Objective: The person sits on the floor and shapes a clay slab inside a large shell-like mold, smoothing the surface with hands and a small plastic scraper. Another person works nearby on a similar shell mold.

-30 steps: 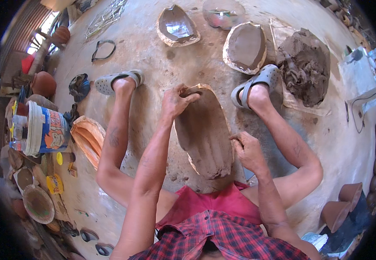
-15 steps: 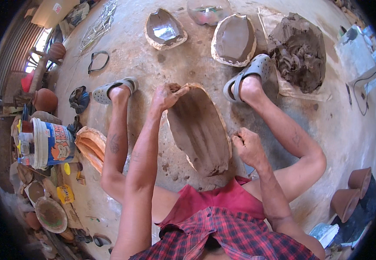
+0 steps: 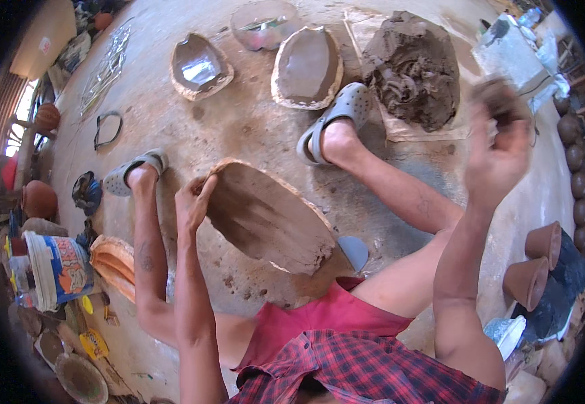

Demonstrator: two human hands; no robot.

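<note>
A long boat-shaped mould [image 3: 272,219], lined with wet brown clay and pale along its rim, stands tilted on the floor between my legs. My left hand [image 3: 193,198] pinches its far left rim, thumb over the edge. Raised at the right, my right hand [image 3: 498,158] is apart from the mould and smeared by motion. A brown blur shows at its fingers; whether that is clay held or clay on the skin cannot be made out. Near the mould's right end lies a flat light-blue disc [image 3: 353,253]. A big heap of wet clay [image 3: 413,71] rests on a sheet [image 3: 413,133].
Two smaller clay-lined moulds [image 3: 201,64] [image 3: 307,67] and a clear round basin [image 3: 264,23] are at the far side. An orange mould [image 3: 112,262] and a white bucket [image 3: 53,269] stand left. Terracotta pots [image 3: 527,281] sit right, below a pale box [image 3: 511,54].
My right hand has left the mould's right edge and swung up and right. The mould's far end has tipped left with my left hand still on it. The whole view has shifted.
</note>
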